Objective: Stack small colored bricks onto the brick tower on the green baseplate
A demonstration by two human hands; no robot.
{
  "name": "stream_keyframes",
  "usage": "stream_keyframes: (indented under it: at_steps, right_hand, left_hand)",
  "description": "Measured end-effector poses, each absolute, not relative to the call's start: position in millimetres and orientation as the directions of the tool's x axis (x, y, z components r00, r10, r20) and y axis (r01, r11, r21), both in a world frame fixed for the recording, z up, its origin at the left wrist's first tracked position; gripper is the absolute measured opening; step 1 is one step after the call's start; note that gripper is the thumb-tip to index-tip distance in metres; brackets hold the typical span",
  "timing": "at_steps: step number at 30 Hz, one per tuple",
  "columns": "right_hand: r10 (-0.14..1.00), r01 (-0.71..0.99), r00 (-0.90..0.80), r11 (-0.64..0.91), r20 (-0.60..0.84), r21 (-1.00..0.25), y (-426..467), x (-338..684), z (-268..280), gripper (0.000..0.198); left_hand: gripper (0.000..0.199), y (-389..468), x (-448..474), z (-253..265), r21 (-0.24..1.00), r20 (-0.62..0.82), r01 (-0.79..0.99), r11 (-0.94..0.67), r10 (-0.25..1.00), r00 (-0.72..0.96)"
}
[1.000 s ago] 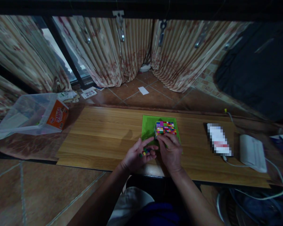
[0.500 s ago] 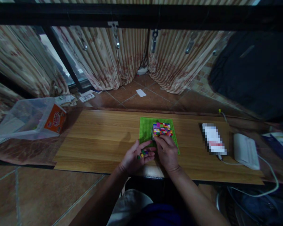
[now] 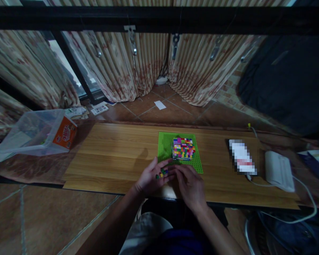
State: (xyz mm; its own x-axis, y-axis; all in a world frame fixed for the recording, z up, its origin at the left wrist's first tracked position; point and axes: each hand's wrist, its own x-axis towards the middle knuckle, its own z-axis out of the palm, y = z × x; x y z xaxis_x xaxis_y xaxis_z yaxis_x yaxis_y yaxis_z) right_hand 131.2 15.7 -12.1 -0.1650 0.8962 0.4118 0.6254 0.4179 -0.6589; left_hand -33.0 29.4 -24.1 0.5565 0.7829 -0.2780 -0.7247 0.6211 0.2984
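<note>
My left hand [image 3: 150,178] is palm up with its fingers slightly curled, holding several small loose building bricks [image 3: 162,173] in green, yellow and blue. Just to its right, my right hand [image 3: 191,185] has its fingers drawn together over the left fingertips; whether a brick is between them is hidden. Beyond both hands lies a green studded baseplate [image 3: 164,141]. On it stands a block built of many coloured bricks [image 3: 184,148], mixing pink, white, red, yellow, orange and blue.
The wooden board [image 3: 117,152] carries the baseplate. To the right lie a blurred-out flat object [image 3: 241,157] and a white box [image 3: 279,171] with a cable. A clear plastic bin [image 3: 39,131] with an orange label is at left. Curtains [image 3: 143,67] hang behind.
My right hand has moved back from the brick block toward my left palm, uncovering the block's near side. My left hand stays almost in place with the loose bricks.
</note>
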Motion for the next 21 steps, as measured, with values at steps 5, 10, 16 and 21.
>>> stream_keyframes:
  at_steps: [5, 10, 16, 21]
  right_hand:
    - [0.902, 0.654, -0.284, 0.430, 0.326, -0.622, 7, 121, -16, 0.022]
    - [0.905, 0.681, -0.309, 0.425, 0.292, -0.596, 7, 118, -22, 0.022]
    - [0.909, 0.686, -0.281, 0.415, 0.309, -0.598, 10, 119, -25, 0.015]
    - [0.925, 0.638, -0.262, 0.379, 0.274, -0.670, 13, 121, -20, 0.009]
  left_hand:
    - [0.059, 28, -32, -24, 0.281, -0.258, -0.711, 0.644, 0.765, 0.590]
    - [0.064, 26, -33, -26, 0.271, -0.233, -0.700, 0.661, 0.751, 0.618]
    - [0.064, 26, -33, -22, 0.240, -0.250, -0.698, 0.675, 0.738, 0.627]
    - [0.063, 26, -31, -19, 0.261, -0.237, -0.705, 0.659, 0.752, 0.615]
